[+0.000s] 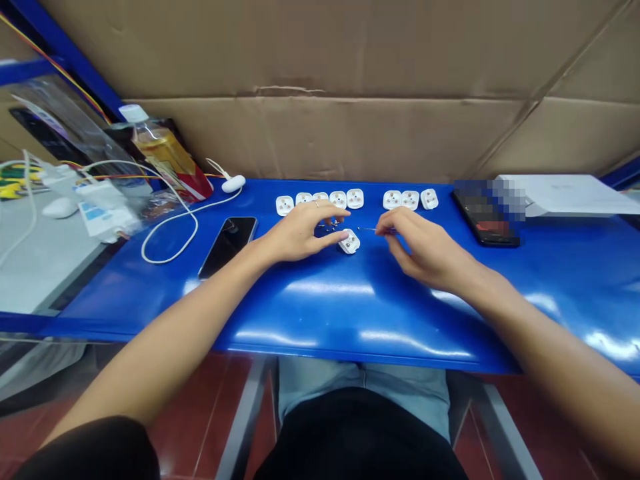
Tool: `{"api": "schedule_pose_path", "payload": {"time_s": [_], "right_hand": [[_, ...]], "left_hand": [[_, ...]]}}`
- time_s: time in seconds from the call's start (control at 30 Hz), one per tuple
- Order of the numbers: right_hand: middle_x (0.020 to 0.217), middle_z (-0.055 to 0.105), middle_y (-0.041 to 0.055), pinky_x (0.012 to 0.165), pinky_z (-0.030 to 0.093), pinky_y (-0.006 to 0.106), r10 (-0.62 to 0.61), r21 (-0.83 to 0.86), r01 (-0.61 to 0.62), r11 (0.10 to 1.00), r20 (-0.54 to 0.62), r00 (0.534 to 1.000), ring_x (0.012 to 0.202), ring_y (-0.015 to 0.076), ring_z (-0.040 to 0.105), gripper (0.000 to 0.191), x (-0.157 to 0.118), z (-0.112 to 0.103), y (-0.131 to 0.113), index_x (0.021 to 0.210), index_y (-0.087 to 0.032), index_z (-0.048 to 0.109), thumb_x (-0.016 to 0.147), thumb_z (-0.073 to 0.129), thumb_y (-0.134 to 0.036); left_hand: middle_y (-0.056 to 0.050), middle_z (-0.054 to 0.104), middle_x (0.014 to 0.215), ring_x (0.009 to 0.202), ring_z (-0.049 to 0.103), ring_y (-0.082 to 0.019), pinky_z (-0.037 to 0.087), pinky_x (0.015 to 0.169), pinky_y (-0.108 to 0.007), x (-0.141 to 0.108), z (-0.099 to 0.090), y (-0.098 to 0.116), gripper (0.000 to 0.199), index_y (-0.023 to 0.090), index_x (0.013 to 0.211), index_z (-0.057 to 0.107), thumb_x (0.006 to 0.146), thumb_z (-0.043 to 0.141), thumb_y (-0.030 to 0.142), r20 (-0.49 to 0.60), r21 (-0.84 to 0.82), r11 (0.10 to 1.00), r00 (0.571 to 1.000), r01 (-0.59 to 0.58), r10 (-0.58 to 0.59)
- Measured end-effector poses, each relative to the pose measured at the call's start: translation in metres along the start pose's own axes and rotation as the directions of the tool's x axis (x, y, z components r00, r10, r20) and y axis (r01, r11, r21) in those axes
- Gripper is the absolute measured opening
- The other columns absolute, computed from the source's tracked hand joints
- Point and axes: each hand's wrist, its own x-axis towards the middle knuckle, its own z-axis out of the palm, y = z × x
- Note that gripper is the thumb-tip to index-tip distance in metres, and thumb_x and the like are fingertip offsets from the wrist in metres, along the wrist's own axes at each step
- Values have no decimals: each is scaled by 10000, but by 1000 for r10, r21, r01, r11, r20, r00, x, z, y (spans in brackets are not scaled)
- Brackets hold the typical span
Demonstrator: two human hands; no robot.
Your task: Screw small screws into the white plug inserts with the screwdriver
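My left hand (305,230) hovers low over the blue table, thumb and fingers apart. Its thumb tip meets the edge of a small white square plastic housing (350,243) with round metal-coloured spots inside; whether it presses on it I cannot tell. Small dark and shiny parts, perhaps screws (327,228), lie under the fingers, partly hidden. Pinched in my right hand (415,243) is a thin metal-shafted tool (369,229), pointing left towards the housing. A tiny dark bit shows at its tip; the handle is hidden by the fingers.
Several similar white housings (355,198) stand in a row behind my hands. A phone (229,245), a white cable (193,217) and a drink bottle (167,153) are at left. At right lie another dark phone (487,213) and a white box (575,193). Cardboard (325,133) walls the back.
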Motion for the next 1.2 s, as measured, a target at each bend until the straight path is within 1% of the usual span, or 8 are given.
{"api": "schedule_pose_path", "payload": {"time_s": [0.13, 0.33, 0.53, 0.7, 0.83, 0.9, 1.03, 1.2], "right_hand": [[1187, 666, 124, 963, 559, 463, 4, -2, -4, 1000, 5, 1000, 1091, 280, 668, 250, 1, 0, -3, 1165, -244, 549, 1014, 420, -92], [1200, 692, 122, 1001, 556, 497, -65, 9, 66, 998, -139, 988, 1155, 291, 682, 251, 0, 0, -10, 1181, -251, 575, 1023, 455, -96], [1162, 727, 107, 982, 581, 492, -171, -2, 176, 984, -248, 953, 1135, 278, 706, 295, 0, -3, -20, 1211, -252, 594, 997, 524, -62], [1175, 718, 120, 953, 602, 465, -208, -10, 211, 977, -226, 952, 1122, 270, 714, 318, 0, -4, -21, 1239, -251, 586, 1004, 510, -51], [1194, 704, 128, 984, 593, 468, -202, -22, 202, 979, -205, 958, 1148, 266, 700, 343, 0, -4, -19, 1261, -255, 571, 1005, 502, -38], [1176, 704, 118, 969, 598, 472, -219, -26, 219, 975, -227, 949, 1134, 269, 704, 336, 0, -4, -18, 1254, -260, 575, 1004, 499, -48], [1204, 702, 125, 972, 596, 473, -218, -53, 212, 976, -200, 955, 1132, 268, 700, 335, 0, -4, -18, 1262, -259, 582, 1013, 480, -60], [1214, 710, 125, 964, 600, 477, -202, -60, 194, 979, -181, 962, 1135, 275, 701, 325, 0, -5, -18, 1263, -258, 593, 1026, 468, -74]], "left_hand": [[-106, 767, 1249, 1053, 719, -236, 558, 955, -366, 1, 2, -2, 363, 167, 1272, 733, 1010, 672, 411, -70, -19, 999, 997, 37, -38], [-92, 788, 1201, 1008, 725, -225, 564, 921, -348, 2, 2, 2, 322, 168, 1222, 757, 979, 711, 375, -132, -66, 995, 987, 78, -86], [-56, 825, 1086, 958, 746, -212, 556, 881, -326, 1, 2, 8, 246, 191, 1110, 809, 938, 791, 366, -156, -90, 996, 987, 17, -31], [-39, 835, 963, 886, 743, -205, 529, 873, -342, 3, 1, 9, 126, 204, 993, 838, 966, 755, 295, -191, -75, 997, 981, 4, -19], [-54, 835, 1007, 946, 732, -235, 511, 937, -394, 4, 2, -5, 123, 210, 1015, 845, 965, 742, 254, -177, 30, 999, 984, 18, -12], [-69, 826, 1036, 986, 721, -249, 511, 952, -409, 4, 5, -15, 142, 214, 1043, 847, 967, 736, 260, -162, 66, 997, 987, 30, -19], [-87, 782, 1197, 1103, 677, -268, 490, 1018, -451, 2, 12, -29, 221, 232, 1171, 826, 996, 702, 286, -163, 123, 992, 987, 18, 2], [-92, 724, 1341, 1209, 639, -275, 472, 1083, -464, 2, 7, -27, 333, 242, 1340, 749, 1044, 609, 306, -206, 157, 984, 977, 82, -49]]}}
